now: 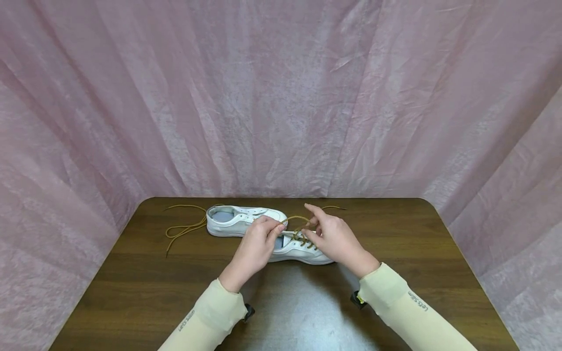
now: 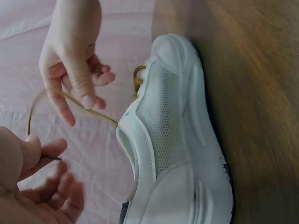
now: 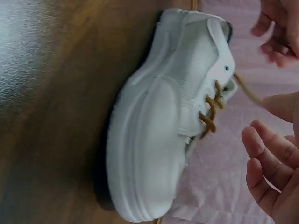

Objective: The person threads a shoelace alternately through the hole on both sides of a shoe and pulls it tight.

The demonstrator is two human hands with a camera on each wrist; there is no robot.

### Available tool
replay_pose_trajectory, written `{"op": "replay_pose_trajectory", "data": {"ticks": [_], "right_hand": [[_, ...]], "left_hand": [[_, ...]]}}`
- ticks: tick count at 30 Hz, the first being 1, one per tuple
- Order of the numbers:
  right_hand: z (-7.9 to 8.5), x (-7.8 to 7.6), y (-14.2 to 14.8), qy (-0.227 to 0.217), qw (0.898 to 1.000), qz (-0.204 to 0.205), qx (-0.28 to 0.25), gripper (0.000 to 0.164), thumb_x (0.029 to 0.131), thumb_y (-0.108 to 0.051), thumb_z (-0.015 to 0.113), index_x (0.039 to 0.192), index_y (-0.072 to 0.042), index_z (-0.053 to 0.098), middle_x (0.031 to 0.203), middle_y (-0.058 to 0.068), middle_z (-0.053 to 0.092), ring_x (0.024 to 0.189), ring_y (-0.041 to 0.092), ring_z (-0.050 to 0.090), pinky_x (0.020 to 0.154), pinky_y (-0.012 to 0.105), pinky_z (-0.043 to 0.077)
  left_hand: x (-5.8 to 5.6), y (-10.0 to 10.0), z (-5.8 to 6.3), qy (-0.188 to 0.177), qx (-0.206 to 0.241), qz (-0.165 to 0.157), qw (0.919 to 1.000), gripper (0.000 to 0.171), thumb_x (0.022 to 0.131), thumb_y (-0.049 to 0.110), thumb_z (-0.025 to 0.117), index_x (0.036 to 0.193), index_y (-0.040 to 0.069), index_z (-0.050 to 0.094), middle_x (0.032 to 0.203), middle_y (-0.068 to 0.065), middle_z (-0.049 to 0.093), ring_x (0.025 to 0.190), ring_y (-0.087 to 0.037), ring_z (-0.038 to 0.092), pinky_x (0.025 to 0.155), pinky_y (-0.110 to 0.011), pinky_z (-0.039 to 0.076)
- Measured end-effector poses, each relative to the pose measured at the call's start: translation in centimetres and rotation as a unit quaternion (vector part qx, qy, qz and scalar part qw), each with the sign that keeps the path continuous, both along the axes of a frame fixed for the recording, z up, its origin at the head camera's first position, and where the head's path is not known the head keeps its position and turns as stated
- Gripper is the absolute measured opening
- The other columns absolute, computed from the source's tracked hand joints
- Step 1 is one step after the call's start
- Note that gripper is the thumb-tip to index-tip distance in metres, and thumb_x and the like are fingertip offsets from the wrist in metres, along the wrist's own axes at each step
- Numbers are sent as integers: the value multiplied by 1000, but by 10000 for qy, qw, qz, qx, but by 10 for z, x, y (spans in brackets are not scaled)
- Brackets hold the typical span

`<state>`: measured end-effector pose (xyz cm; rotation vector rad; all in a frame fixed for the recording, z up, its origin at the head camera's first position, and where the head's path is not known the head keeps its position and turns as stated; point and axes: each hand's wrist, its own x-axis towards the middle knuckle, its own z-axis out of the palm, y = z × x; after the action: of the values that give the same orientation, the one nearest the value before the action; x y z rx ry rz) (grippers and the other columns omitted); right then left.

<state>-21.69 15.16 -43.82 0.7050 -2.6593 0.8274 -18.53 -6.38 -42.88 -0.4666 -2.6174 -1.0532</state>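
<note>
A white sneaker (image 1: 298, 253) with a brown-yellow shoelace (image 3: 212, 105) threaded through several eyelets stands on the table under both hands. My left hand (image 1: 260, 239) pinches the lace near its tip between thumb and index finger, above the shoe's opening. From there the lace (image 2: 100, 115) arcs to an upper eyelet, passing my right hand (image 1: 335, 236). That hand hovers over the laced part with index finger and thumb spread apart, the thumb touching the lace. The right hand's other fingers are loosely bent, holding nothing visible.
Behind lies a second white sneaker (image 1: 224, 226), its upper eyelets without lace. A long loose yellow lace (image 1: 184, 229) trails off its heel on the left. The brown wooden table (image 1: 153, 292) meets a pink curtain (image 1: 281, 97) at the back.
</note>
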Motion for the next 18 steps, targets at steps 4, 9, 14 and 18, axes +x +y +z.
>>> {"op": "replay_pose_trajectory", "data": {"ticks": [4, 9, 14, 18], "right_hand": [[-6, 3, -2, 117, 9997, -203, 60, 21, 79, -32, 73, 91, -23, 58, 69, -16, 58, 55, -1, 48, 52, 20, 39], [-11, 6, -6, 40, 9992, 119, 382, 14, 79, -38, 72, 75, -27, 65, 72, -15, 57, 62, 4, 53, 58, 24, 43], [-14, 7, -8, -333, 9957, 504, 700, 23, 81, -38, 71, 94, -20, 70, 89, -8, 62, 78, 10, 59, 69, 28, 47], [-15, 7, -9, -392, 9953, 423, 774, 19, 81, -38, 71, 87, -21, 66, 82, -8, 59, 70, 7, 52, 63, 26, 42]], "left_hand": [[-4, 0, 1, -13, 576, 382, 9976, 16, 90, 23, 62, 97, 15, 74, 84, 4, 61, 70, -6, 52, 61, -23, 43], [-9, 2, -1, -372, 1592, 614, 9846, 8, 81, 17, 73, 87, 12, 74, 76, 0, 71, 64, -12, 63, 55, -20, 47], [-13, 2, -6, -809, 2406, 498, 9660, 7, 76, 11, 76, 78, 9, 70, 70, -10, 70, 60, -25, 66, 52, -23, 51], [-17, 3, -11, -717, 2324, 455, 9689, 7, 74, 11, 78, 75, 12, 72, 69, -5, 69, 59, -14, 60, 53, -21, 48]]}}
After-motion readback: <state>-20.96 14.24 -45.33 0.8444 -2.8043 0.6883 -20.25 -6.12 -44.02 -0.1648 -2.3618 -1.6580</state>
